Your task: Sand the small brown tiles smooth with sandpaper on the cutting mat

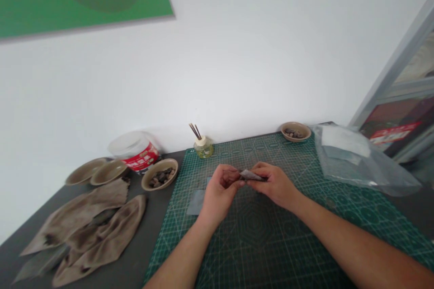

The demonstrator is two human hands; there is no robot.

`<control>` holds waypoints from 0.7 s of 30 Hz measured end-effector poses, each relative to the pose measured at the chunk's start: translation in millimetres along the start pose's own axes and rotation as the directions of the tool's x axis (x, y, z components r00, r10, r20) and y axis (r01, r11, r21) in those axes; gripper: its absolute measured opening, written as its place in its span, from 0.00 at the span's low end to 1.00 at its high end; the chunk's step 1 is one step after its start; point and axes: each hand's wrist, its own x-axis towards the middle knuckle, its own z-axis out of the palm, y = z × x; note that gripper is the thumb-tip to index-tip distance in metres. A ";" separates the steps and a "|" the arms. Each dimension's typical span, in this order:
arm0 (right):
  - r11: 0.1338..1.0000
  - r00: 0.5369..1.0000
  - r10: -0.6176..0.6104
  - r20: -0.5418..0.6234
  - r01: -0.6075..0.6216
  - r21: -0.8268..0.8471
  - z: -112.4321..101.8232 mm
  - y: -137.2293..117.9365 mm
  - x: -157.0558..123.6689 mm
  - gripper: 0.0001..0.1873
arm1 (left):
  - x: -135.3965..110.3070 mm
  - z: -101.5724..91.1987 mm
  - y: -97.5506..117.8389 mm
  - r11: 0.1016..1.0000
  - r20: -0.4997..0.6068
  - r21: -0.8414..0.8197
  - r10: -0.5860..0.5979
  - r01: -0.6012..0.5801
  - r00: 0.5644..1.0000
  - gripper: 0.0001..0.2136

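Observation:
Both my hands are raised over the green cutting mat (257, 253), with their fingertips meeting around a small, flat, grey-white packet (250, 174). My right hand (276, 185) pinches the packet between thumb and fingers and covers its right part. At the packet's left end, the thumb and fingers of my left hand (219, 196) close in a pinch. What lies inside or under the packet is hidden by my fingers. Beside my left wrist, a small clear plastic bag (195, 203) lies flat on the mat.
Bowls of small stones, one left (169, 171) and one back right (306, 132), flank the mat. A reed diffuser (203, 148) stands at its back edge. Left are a red-labelled tub (140, 158), two more bowls and brown cloths (111, 244). Right lies a large clear bag (352, 167).

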 end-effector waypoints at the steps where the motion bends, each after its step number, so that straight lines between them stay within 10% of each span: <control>1: 1.000 1.000 -0.001 0.002 0.001 0.008 0.1 0.8 0.1 0.04 | 0.0 0.1 0.2 1.000 -0.001 -0.010 0.000 0.000 1.000 0.15; 21: 0.999 0.999 -0.029 0.022 0.028 0.041 1.6 5.8 0.1 0.10 | -2.8 0.8 3.3 0.999 0.028 0.031 -0.028 0.027 0.999 0.16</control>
